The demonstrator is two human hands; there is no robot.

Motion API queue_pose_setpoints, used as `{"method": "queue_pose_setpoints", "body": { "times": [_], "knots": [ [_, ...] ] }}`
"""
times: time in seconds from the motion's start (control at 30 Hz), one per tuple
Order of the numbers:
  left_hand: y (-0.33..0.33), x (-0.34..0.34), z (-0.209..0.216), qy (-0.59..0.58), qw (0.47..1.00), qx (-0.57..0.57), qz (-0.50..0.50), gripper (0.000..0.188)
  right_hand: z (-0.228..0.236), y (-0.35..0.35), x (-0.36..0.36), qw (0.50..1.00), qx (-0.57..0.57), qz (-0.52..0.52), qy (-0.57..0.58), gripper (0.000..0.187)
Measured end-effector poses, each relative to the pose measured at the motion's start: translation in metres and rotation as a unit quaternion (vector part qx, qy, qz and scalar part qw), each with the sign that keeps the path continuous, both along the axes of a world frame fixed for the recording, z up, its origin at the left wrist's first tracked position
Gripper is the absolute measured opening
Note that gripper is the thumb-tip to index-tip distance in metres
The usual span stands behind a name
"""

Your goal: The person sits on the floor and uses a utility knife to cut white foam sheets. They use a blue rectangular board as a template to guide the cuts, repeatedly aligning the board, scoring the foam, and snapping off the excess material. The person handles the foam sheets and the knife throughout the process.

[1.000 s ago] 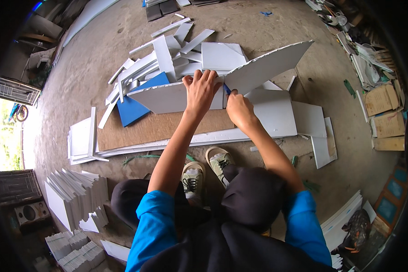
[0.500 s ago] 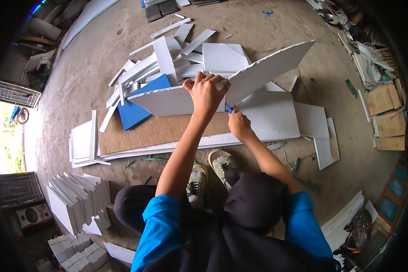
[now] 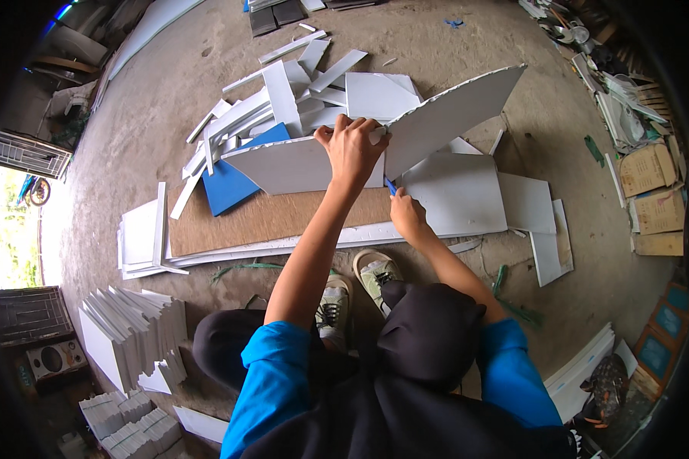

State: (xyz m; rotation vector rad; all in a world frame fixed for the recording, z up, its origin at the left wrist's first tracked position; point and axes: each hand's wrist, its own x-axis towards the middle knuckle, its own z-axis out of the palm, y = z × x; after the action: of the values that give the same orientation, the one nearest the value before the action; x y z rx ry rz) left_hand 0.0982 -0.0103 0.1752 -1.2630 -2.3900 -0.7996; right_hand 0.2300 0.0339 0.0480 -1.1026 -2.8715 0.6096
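Observation:
My left hand (image 3: 354, 149) is closed over the upper edge of a white foam board (image 3: 298, 165) that stands on its long edge. The board is bent along a line just right of this hand, and its right part (image 3: 455, 115) angles away toward the far right. Low at that bend, my right hand (image 3: 409, 214) grips a blue utility knife (image 3: 391, 187); its blade is too small to make out. Beneath lie a brown wooden board (image 3: 283, 227) and a flat white panel (image 3: 459, 195). A blue sheet (image 3: 228, 187) rests partly behind the standing board.
White offcuts (image 3: 279, 96) are heaped beyond the board. Upright white sheets (image 3: 130, 336) and small stacked pieces (image 3: 134, 424) stand at the near left. Cardboard boxes (image 3: 654, 191) line the right side. My shoes (image 3: 377, 277) are close to the panels' near edge.
The standing board's two ends have drawn slightly closer together, so it is bent a little more. My right hand and the knife have shifted slightly; both hands keep their grip.

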Motion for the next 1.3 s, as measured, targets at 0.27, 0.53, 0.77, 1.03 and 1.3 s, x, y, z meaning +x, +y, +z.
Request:
{"method": "queue_pose_setpoints", "body": {
  "times": [0.27, 0.53, 0.77, 1.03, 1.3],
  "knots": [
    [-0.002, -0.001, -0.003, 0.000, 1.000, 0.004, -0.006, 0.023, -0.017, 0.001, -0.005, 1.000, 0.002, 0.002, 0.012, 0.025],
    [0.003, -0.006, -0.002, 0.000, 1.000, -0.024, 0.005, 0.024, -0.043, -0.016, 0.032, 1.000, 0.005, 0.001, 0.023, 0.027],
    [-0.007, -0.025, -0.004, 0.068, 0.994, -0.066, -0.060, 0.031, -0.031, 0.001, 0.091, 0.996, -0.018, -0.032, 0.083, 0.031],
    [-0.046, -0.034, 0.059, -0.021, 0.991, -0.065, -0.112, 0.025, 0.105, 0.037, 0.049, 0.914, -0.199, -0.040, 0.351, 0.025],
    [-0.081, -0.043, 0.101, -0.075, 0.989, 0.014, -0.128, 0.024, 0.159, -0.001, -0.040, 0.843, -0.273, 0.078, 0.456, 0.034]
  ]
}}
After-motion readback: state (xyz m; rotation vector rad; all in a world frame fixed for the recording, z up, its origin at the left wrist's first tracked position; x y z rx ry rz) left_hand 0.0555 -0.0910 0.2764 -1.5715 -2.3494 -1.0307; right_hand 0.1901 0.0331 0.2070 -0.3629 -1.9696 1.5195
